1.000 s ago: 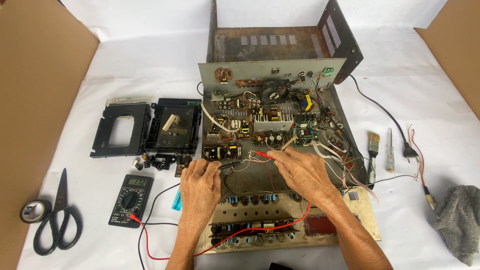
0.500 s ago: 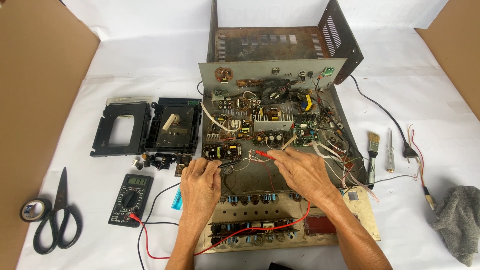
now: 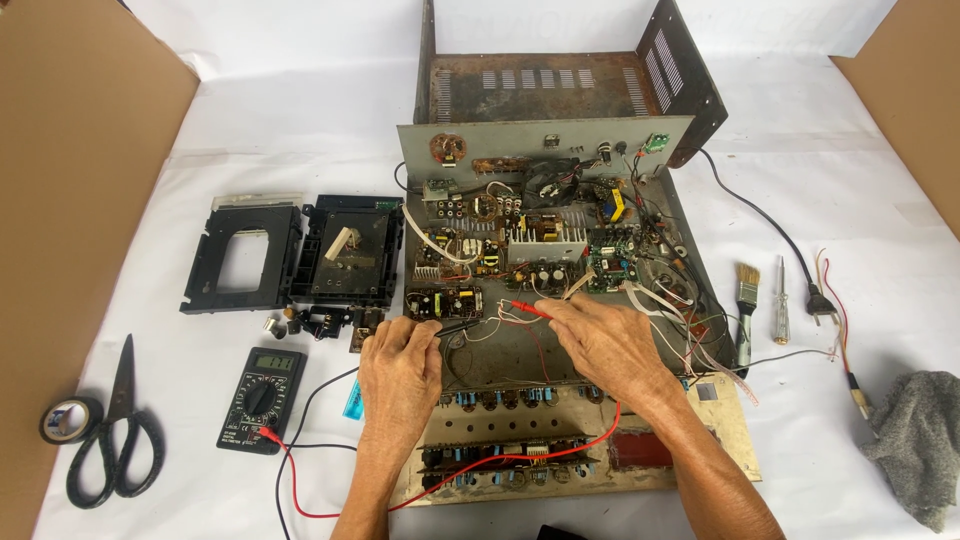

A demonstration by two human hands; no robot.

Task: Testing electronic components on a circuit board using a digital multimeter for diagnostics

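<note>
L hand (image 3: 400,365) closed on black probe (image 3: 455,325), tip beside small circuit board (image 3: 443,301). R hand (image 3: 600,335) pinches red probe (image 3: 527,307), tip over chassis (image 3: 560,330) centre. Both leads run to multimeter (image 3: 260,398), left on table (image 3: 250,130). Scissors (image 3: 115,430) and tape roll (image 3: 65,420) further left.

Under my bare hands the open grey metal chassis (image 3: 560,140) looks matt and rust-flecked, my probes (image 3: 528,309) are glossy red and black plastic, and far right lies a rough grey cloth rag (image 3: 915,440) on smooth white paper (image 3: 250,130).
</note>
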